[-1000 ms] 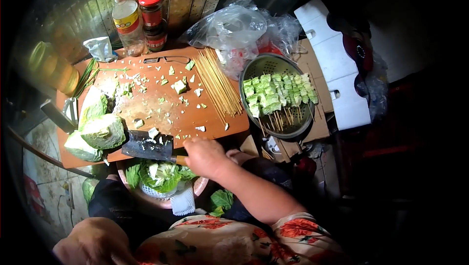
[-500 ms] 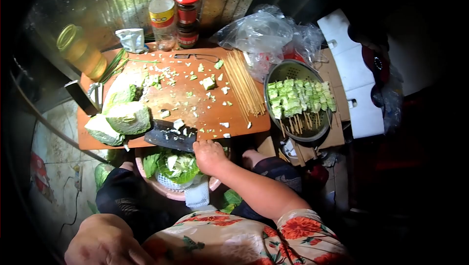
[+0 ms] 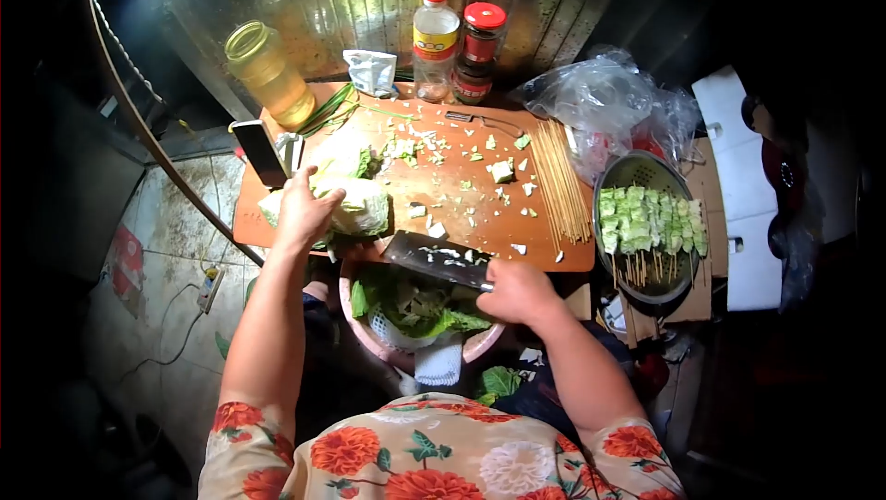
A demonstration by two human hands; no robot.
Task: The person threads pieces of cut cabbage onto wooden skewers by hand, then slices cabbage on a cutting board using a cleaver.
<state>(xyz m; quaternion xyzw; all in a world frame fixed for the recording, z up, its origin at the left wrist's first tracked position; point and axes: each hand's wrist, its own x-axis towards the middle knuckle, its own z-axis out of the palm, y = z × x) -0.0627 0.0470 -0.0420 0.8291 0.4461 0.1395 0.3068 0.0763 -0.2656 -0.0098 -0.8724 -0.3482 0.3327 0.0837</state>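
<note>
My left hand [image 3: 306, 212], its thumb and fingers spread, is at the cut cabbage [image 3: 362, 209] on the left of the orange-brown cutting board [image 3: 461, 209]. I cannot tell whether it presses on the leaves. My right hand [image 3: 519, 292] is wrapped round the handle of a dark cleaver [image 3: 434, 258]. The blade lies flat along the board's front edge, with pale cabbage bits on it. Below the blade, a pink basin [image 3: 362, 339] holds cabbage leaves and a white mesh-like item.
Thin wooden skewers [image 3: 561, 186] lie on the board's right side, near scattered cabbage scraps. A grey colander [image 3: 660, 295] holds skewered cabbage. Behind stand a yellow-liquid jar [image 3: 272, 80], a red-capped bottle [image 3: 434, 53] and red-lidded jars [image 3: 480, 39]. A phone-like dark slab [image 3: 261, 154] leans at left.
My left hand has moved from low by my body up to the cabbage. The right hand still grips the cleaver at the board's front edge. The view has shifted, so everything appears further right.
</note>
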